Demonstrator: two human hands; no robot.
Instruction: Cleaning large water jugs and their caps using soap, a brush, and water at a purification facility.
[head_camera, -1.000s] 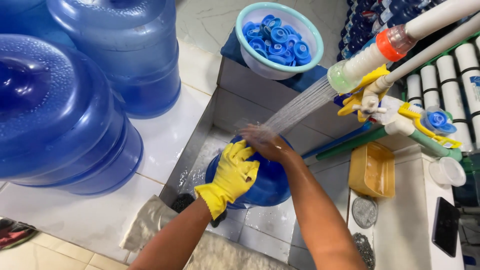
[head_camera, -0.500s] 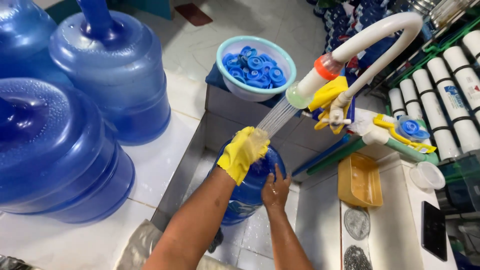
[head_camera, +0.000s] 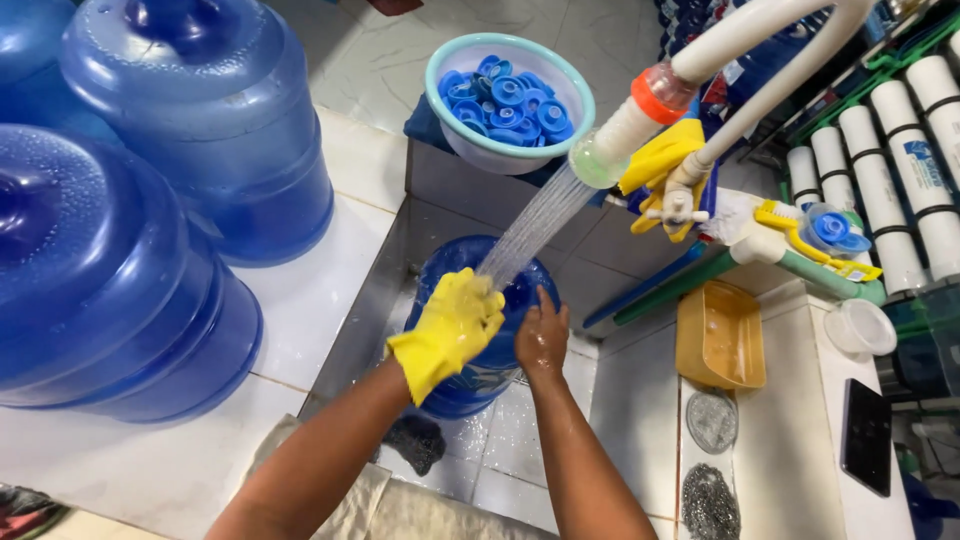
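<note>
I see my left hand (head_camera: 455, 325), in a yellow glove, pressed flat on top of the blue water jug (head_camera: 470, 340) in the sink (head_camera: 385, 300), right under the spray from the white hose (head_camera: 640, 115). My bare right hand (head_camera: 542, 335) rests spread against the jug's right side, fingers open. A bowl of blue caps (head_camera: 508, 102) sits far behind, two big jugs (head_camera: 150, 200) stand left.

white tiled floor (head_camera: 320, 290) and pale counter (head_camera: 790, 440); steel-lined wash basin (head_camera: 440, 200); 2 big blue jugs (head_camera: 210, 110) stand left
</note>
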